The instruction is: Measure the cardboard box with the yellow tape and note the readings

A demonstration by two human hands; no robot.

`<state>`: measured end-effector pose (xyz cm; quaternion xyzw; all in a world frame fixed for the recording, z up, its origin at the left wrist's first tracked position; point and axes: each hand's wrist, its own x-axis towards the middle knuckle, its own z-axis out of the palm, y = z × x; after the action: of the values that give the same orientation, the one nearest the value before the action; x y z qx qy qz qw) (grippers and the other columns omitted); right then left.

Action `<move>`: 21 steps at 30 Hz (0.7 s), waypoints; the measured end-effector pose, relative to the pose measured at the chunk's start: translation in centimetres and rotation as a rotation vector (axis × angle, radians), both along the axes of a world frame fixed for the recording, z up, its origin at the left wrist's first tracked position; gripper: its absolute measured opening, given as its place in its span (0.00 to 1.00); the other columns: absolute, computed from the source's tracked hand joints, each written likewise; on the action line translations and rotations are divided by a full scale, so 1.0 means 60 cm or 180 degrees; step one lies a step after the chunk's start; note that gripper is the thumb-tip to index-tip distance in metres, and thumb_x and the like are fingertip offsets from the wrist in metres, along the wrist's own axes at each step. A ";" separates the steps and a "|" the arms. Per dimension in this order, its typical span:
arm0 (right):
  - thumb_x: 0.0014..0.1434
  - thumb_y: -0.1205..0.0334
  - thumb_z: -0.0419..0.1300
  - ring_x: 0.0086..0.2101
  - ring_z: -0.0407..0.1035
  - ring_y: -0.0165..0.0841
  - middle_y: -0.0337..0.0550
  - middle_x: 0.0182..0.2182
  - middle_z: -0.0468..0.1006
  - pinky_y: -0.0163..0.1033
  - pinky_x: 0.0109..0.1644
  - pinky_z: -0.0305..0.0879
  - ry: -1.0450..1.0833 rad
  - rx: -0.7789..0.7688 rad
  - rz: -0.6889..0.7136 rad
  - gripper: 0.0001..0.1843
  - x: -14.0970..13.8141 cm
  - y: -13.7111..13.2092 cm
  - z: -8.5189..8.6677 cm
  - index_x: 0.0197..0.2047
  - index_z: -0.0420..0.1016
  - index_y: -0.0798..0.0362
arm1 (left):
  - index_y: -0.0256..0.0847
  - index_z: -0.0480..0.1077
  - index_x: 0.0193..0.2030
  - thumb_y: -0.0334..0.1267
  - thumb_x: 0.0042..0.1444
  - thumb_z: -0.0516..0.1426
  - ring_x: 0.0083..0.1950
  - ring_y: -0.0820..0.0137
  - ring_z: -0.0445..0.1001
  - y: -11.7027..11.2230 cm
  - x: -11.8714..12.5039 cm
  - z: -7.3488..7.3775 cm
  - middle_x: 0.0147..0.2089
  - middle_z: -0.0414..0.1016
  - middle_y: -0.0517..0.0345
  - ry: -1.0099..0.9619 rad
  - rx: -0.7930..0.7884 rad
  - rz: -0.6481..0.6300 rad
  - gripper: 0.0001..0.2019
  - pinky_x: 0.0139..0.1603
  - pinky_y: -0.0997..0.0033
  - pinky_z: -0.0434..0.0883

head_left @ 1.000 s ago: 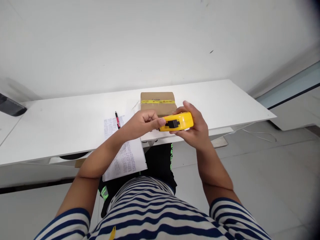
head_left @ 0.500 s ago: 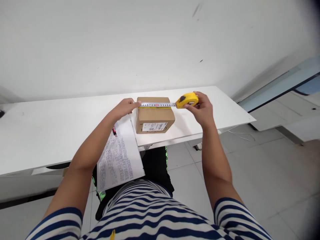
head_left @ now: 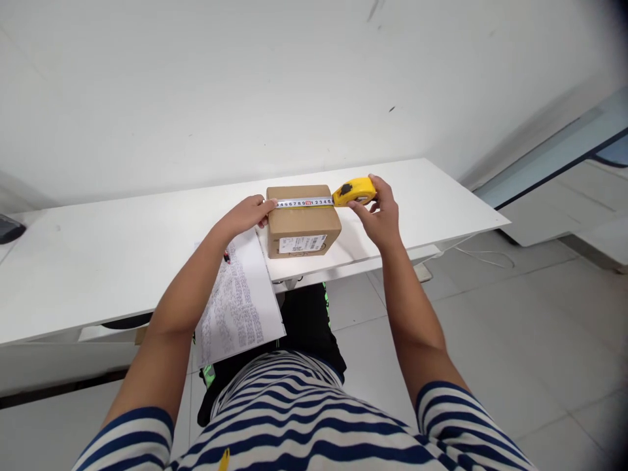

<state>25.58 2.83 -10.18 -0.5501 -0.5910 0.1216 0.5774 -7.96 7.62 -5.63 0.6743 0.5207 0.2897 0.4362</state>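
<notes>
A brown cardboard box with a white printed label on its front stands on the white table. Across its top runs the pulled-out blade of a yellow tape measure. My left hand is closed on the blade's end at the box's left edge, thumb on top; the tip itself is hidden. At the right edge of the box, my right hand grips the tape measure's case between thumb and fingers. The case's mouth sits close against the box's edge.
A handwritten sheet of paper overhangs the table's front edge, with a red and black pen partly hidden by my left arm. A dark object lies at the table's far left. A white wall rises behind the table.
My right hand has brought the tape measure's case left, up to the box's right edge, so less blade is out. My left hand keeps its hold at the left edge.
</notes>
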 end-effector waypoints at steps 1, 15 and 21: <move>0.52 0.36 0.72 0.54 0.74 0.46 0.52 0.68 0.72 0.57 0.54 0.76 -0.0017 0.0063 -0.0050 0.41 -0.001 -0.004 0.003 0.65 0.72 0.43 | 0.42 0.71 0.28 0.60 0.60 0.65 0.31 0.64 0.75 0.000 -0.007 0.005 0.29 0.78 0.49 -0.0120 0.0039 -0.0064 0.23 0.38 0.60 0.71; 0.68 0.33 0.56 0.67 0.65 0.56 0.49 0.62 0.74 0.66 0.69 0.68 -0.1205 0.0428 0.0803 0.31 -0.294 -0.053 0.118 0.67 0.73 0.39 | 0.41 0.75 0.48 0.71 0.67 0.47 0.52 0.56 0.85 -0.112 -0.052 0.036 0.41 0.78 0.51 -0.2170 -0.0162 0.0155 0.33 0.46 0.55 0.83; 0.75 0.50 0.49 0.62 0.69 0.51 0.50 0.66 0.73 0.60 0.65 0.70 -0.2347 0.0334 0.1508 0.26 -0.419 0.024 0.117 0.71 0.68 0.43 | 0.45 0.75 0.53 0.76 0.63 0.47 0.61 0.52 0.81 -0.093 -0.100 -0.012 0.49 0.82 0.47 -0.2359 0.0204 0.0874 0.37 0.49 0.57 0.83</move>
<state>0.47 4.24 -3.16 -0.3760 -0.8726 0.0160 0.3113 -13.97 2.04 -6.36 0.4614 0.4041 0.5852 0.5305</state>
